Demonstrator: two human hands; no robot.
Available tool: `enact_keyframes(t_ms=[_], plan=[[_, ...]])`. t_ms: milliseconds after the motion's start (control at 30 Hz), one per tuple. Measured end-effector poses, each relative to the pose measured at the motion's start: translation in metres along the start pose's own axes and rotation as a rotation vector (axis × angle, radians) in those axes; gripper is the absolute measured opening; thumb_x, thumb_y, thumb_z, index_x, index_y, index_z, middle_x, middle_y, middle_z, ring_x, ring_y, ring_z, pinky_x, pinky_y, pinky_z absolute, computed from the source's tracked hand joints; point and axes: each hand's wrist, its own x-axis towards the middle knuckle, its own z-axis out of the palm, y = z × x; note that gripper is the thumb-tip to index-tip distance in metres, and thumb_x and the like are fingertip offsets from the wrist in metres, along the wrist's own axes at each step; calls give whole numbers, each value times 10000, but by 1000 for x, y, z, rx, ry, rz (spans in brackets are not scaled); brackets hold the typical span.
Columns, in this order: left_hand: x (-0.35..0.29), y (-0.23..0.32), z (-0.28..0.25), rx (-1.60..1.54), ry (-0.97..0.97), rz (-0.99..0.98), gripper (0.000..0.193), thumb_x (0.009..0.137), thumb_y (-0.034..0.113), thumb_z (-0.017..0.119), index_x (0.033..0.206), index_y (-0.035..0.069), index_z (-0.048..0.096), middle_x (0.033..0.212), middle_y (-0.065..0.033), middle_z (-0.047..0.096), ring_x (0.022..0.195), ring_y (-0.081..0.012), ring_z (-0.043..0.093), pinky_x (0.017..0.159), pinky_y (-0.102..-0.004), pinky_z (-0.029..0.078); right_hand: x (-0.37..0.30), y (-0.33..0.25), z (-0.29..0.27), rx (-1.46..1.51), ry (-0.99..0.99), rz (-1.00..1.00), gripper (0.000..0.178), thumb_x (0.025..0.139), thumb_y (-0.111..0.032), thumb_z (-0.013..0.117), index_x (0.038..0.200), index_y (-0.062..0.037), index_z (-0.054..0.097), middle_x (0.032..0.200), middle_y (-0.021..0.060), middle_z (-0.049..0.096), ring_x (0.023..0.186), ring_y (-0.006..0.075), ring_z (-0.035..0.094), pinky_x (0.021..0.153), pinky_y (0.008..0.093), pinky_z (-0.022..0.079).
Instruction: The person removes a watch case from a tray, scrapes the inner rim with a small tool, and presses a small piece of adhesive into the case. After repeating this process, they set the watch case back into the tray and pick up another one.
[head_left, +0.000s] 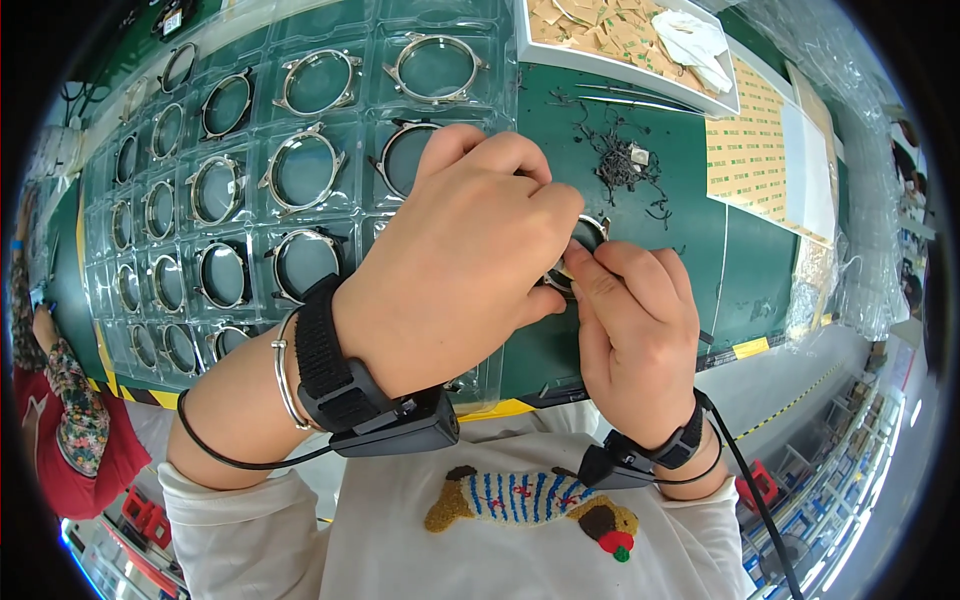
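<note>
A watch case [604,224] is pinched between left hand [465,245] and right hand [640,315]; likely light, stiff and scratch-prone, it is best held by its rim.

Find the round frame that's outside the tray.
The round frame between the left hand and right hand; the other round frames sit in the clear tray.

The top [400,540] is creamy white, with a brown dog picture [525,500] in blue stripes. The left hand [465,235] has a black strap [320,340], black box [400,428] and silver bangle [281,375] below it. The right hand [640,320] has another strap [687,443] and box [605,470]. Black wires [763,507] too.
</note>
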Motion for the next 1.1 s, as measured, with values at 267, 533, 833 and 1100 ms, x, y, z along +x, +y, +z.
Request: enact_keyframes(t_ms=[267,533,833,1100], plan=[[-2,3,2,34,68,13,588,572,156,920,1113,73,704,977,-28,648,1160,-270,558,1005,-452,363,-1,14,-11,57,-57,-48,311,769,87,713,1069,14,747,994,91,633,785,274,552,681,360,485],[-1,-1,-1,34,-6,55,573,570,194,924,1092,96,708,1083,-21,636,1170,-276,533,1003,-460,352,-1,25,-14,92,-98,-126,310,752,83,725,1051,4,749,1008,88,639,786,269,560,675,356,483],[-2,-1,-2,37,1,23,571,541,181,925,1066,101,712,1069,-19,641,1144,-268,551,983,-452,362,0,27,-12,158,-98,-121,324,744,90,724,1056,7,748,1006,100,637,780,270,559,672,353,478],[0,0,1,46,38,19,567,505,190,932,1022,98,718,1037,-17,653,1124,-263,571,976,-447,371,0,14,-4,57,-55,-79,334,724,45,716,1056,11,736,1025,79,624,761,258,553,667,343,502]])
